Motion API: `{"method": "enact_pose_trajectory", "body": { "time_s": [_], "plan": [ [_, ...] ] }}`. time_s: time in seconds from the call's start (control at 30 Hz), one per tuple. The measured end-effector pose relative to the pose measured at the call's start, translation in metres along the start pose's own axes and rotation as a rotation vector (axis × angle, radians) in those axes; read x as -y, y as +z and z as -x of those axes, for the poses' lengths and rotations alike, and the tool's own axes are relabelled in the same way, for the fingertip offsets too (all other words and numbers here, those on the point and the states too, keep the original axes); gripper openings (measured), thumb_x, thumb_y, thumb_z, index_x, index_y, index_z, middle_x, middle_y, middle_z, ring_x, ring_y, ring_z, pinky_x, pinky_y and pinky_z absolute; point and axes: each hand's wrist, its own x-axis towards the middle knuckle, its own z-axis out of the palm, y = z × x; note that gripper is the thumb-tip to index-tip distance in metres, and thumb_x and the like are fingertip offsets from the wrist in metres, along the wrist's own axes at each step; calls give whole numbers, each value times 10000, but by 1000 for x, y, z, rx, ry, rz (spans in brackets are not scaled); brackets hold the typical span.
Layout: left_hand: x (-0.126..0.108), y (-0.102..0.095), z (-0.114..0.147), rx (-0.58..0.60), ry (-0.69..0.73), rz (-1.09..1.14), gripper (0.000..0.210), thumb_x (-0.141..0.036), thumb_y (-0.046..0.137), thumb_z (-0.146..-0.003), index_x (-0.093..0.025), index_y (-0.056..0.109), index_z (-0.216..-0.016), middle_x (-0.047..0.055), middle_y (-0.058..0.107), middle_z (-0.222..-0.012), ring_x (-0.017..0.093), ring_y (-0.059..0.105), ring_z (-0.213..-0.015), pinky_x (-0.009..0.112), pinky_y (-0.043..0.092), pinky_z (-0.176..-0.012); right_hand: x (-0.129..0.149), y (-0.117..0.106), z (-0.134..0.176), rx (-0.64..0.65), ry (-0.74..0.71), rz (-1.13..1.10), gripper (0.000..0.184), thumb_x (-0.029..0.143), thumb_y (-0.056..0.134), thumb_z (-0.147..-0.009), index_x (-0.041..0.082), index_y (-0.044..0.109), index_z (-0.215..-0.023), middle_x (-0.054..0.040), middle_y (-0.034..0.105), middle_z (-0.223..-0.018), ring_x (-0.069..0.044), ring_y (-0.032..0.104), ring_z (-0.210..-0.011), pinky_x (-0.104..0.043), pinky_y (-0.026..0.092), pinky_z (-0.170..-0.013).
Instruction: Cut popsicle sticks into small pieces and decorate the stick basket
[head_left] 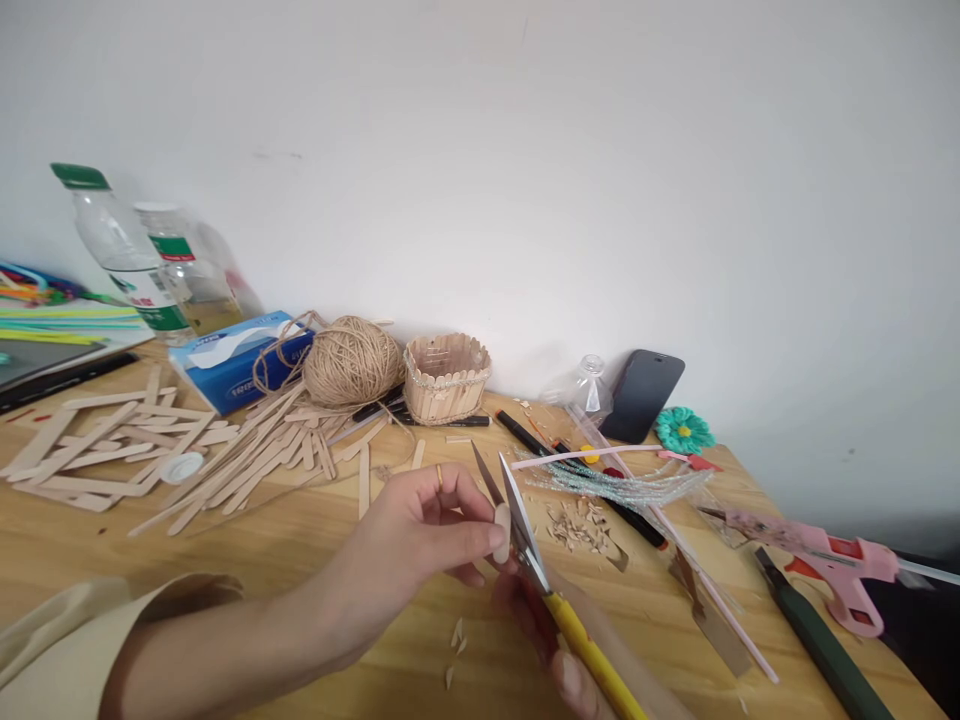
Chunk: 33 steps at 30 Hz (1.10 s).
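Note:
Between thumb and fingers, my left hand [442, 530] pinches a short, rounded piece of craft stick [502, 532]. My right hand [540, 625] grips scissors [536, 570] with yellow handles, and their blades are spread, pointing up and away from me. The wooden piece sits right by the blades; whether they touch it I cannot tell. Under my hands lie a few pale wood slivers [456, 640] on the table. A heap of wood chips [579, 525] is just right of the scissors. Part of my right hand is hidden behind the handles.
Loose craft sticks [112, 445] cover the left side. Along the wall stand bottles [124, 255], a blue tissue box [240, 360], a twine ball [352, 360], a small craft-stick basket [448, 378] and a phone [643, 395]. Rightward lie markers [634, 520], a pink glue gun [844, 565] and a dark green tool [817, 635].

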Motion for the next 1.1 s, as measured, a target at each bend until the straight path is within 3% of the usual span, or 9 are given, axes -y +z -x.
{"method": "enact_pose_trajectory", "body": {
  "time_s": [0.23, 0.4, 0.57, 0.73, 0.9, 1.1],
  "plan": [
    [1, -1, 0, 9, 6, 7, 137, -166, 695, -668, -155, 563, -636, -14, 668, -637, 106, 614, -626, 192, 454, -550, 9, 1, -2, 34, -16, -22, 599, 717, 458, -732, 224, 570, -1051, -55, 558, -880, -194, 529, -747, -325, 456, -656],
    [1, -1, 1, 5, -11, 7, 143, -170, 705, -653, -155, 564, -633, -12, 669, -639, 121, 621, -637, 206, 455, -555, 16, 0, -1, 32, -27, 1, 583, 716, 449, -735, 211, 587, -992, -37, 550, -794, -168, 496, -659, -308, 453, -606],
    [1, -1, 2, 20, -11, 25, 150, -175, 711, -661, -158, 564, -630, -20, 673, -629, 107, 622, -628, 193, 453, -558, 28, 6, 6, -20, -46, 32, 555, 647, 439, -787, 273, 497, -1193, -79, 572, -1042, -230, 569, -879, -343, 482, -741],
    [1, -1, 1, 38, -3, 43, 156, -183, 701, -691, -166, 553, -643, -28, 692, -624, 95, 634, -620, 179, 450, -562, 36, 11, 10, -72, -52, 70, 573, 584, 463, -802, 272, 424, -1282, -106, 517, -1212, -300, 482, -1126, -438, 326, -1001],
    [1, -1, 2, 48, -3, 54, 162, -188, 708, -687, -163, 555, -643, -27, 700, -633, 97, 641, -619, 178, 452, -557, 43, 9, 8, -73, -60, 103, 554, 574, 450, -813, 256, 441, -1266, -116, 531, -1206, -309, 469, -1154, -441, 301, -1024],
    [0, 0, 1, 58, 2, 47, 154, -165, 697, -692, -154, 550, -649, -11, 708, -648, 100, 645, -621, 180, 454, -556, 50, 4, 4, -52, -66, 141, 594, 637, 448, -778, 237, 487, -1215, -110, 569, -1150, -304, 514, -1093, -412, 375, -972]
  ]
}}
